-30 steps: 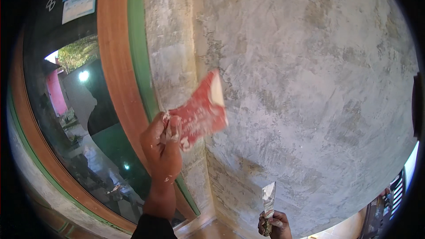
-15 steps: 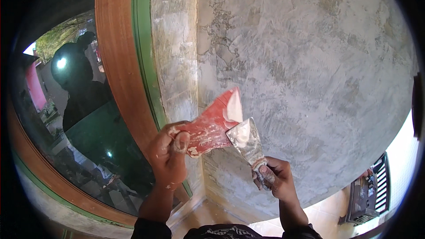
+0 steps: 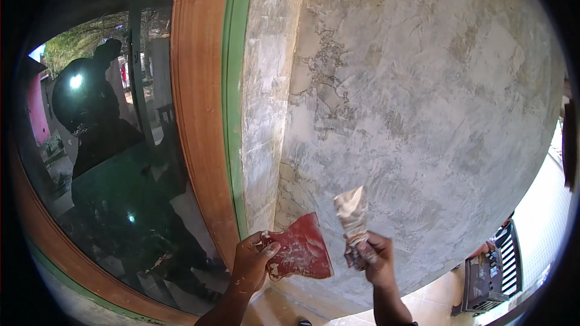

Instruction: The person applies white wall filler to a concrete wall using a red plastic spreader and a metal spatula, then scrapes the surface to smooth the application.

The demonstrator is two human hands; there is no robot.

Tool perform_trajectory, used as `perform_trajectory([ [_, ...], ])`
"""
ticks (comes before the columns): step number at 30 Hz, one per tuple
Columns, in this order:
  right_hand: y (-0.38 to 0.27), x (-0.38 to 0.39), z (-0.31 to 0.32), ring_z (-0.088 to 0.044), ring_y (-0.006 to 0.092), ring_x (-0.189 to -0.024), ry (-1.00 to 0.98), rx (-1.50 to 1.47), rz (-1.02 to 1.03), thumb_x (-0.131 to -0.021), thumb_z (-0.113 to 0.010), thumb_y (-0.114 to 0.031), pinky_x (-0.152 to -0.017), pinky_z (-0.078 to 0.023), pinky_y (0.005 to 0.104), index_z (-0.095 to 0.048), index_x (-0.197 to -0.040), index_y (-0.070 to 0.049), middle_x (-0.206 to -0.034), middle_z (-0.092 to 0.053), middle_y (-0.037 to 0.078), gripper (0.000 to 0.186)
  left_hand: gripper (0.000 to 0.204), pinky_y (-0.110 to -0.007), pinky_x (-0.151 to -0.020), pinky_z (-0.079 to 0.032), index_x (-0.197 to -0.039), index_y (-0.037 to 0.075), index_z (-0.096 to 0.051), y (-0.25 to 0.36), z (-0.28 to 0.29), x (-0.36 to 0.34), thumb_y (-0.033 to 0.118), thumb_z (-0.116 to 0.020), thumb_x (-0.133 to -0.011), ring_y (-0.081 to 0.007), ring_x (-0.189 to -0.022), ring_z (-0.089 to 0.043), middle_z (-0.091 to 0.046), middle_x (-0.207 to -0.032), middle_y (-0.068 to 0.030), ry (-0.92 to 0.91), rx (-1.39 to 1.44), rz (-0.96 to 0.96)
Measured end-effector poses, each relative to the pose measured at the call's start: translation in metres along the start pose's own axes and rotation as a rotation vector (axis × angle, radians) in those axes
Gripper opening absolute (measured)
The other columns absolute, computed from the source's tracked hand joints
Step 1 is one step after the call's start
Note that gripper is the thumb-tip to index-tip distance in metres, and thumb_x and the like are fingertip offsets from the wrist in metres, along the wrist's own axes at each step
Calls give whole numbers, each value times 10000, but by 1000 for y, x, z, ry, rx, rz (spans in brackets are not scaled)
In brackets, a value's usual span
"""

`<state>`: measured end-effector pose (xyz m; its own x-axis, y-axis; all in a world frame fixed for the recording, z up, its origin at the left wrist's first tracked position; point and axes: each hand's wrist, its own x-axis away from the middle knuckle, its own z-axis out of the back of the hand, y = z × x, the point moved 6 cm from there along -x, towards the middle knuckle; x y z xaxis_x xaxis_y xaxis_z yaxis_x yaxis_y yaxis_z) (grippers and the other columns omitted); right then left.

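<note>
Grey, patchily plastered wall [image 3: 441,102], person working on its near side, I observe. Left hand [image 3: 252,259] closed on the narrow end of a flat, dark-red, fan-shaped spreader [image 3: 302,255] streaked with white, its wide edge toward the right. Right hand [image 3: 379,259] wrapped round the handle of a metal putty knife [image 3: 351,210], flared blade smeared pale. Tools near each other, not touching. Left: dark glass pane [image 3: 115,175], brown wooden frame [image 3: 204,102], green trim [image 3: 233,108]. Far right: dark slatted bench [image 3: 484,279].
</note>
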<state>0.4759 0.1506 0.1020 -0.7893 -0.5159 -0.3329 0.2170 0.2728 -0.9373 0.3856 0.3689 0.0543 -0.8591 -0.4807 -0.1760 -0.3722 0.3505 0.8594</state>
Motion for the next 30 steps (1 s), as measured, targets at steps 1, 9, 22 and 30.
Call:
perform_trajectory([
  [1,4,3,-10,-519,124,-515,1,24,19,-851,-623,-281,-470,-395,251,-615,-872,54,-687,-593,88,336,133,-268,-622,-516,-963,-51,-578,0,1,3,-4,-571,-838,-144,-722,-625,-635,-844,-102,-11,100,97],
  [9,31,23,-40,-581,208,-748,122,778,454,-669,-734,-11,-633,-465,323,-663,-1017,-95,-898,-611,74,365,151,-309,-653,-555,-965,-58,-559,-5,24,10,-1,-571,-825,-189,-725,-651,-639,-854,-135,-79,206,307],
  [22,24,56,-26,-588,229,-727,91,1066,539,-665,-720,-23,-612,-445,339,-681,-938,-112,-857,-624,49,289,140,-251,-593,-524,-955,-9,-570,22,79,23,58,-579,-832,-131,-682,-626,-626,-830,-65,21,69,231],
  [30,42,67,-43,-483,73,-549,-87,239,-353,-918,-546,-263,-495,-374,223,-612,-872,41,-658,-560,29,315,180,-228,-751,-466,-1005,-16,-556,50,61,37,-22,-599,-831,-82,-820,-577,-620,-903,-51,211,-157,-220],
])
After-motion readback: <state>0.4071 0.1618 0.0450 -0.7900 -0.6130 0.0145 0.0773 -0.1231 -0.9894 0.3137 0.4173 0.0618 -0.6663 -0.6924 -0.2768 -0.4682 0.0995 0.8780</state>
